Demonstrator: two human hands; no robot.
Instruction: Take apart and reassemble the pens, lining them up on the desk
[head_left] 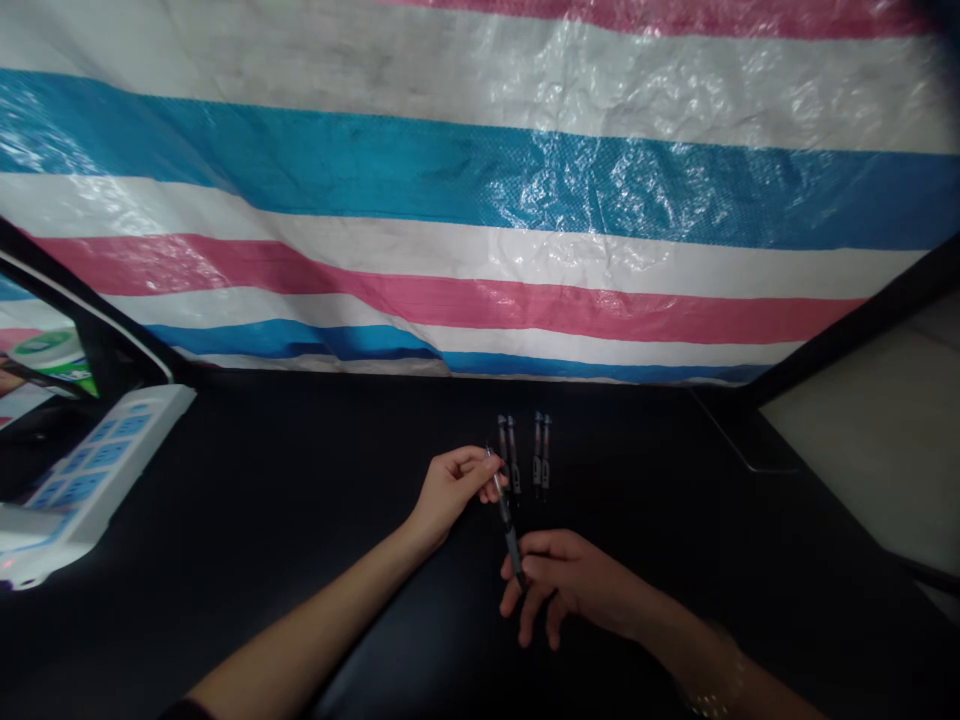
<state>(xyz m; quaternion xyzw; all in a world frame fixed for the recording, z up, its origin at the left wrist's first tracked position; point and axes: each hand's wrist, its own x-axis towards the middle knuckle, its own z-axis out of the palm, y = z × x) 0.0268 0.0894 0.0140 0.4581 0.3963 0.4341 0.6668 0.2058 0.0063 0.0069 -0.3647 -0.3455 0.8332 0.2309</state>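
Observation:
A slim pen [506, 520] with a clear barrel and a dark grey grip slants between my two hands. My left hand [459, 486] pinches its upper, far end between thumb and fingertips. At the lower, near end, the thumb and index finger of my right hand [568, 580] close on the pen, while the other fingers hang spread apart. Just beyond my hands, several similar pens lie in two pairs on the black tabletop: a left pair [513, 455], partly behind my left fingers, and a right pair [542, 455].
A white power strip [112, 470] with blue socket faces stands at the left. Behind it are a black frame and a green-and-white tub [52, 352]. Striped plastic sheeting [480, 230] closes off the back. A black post [825, 325] slants up at the right.

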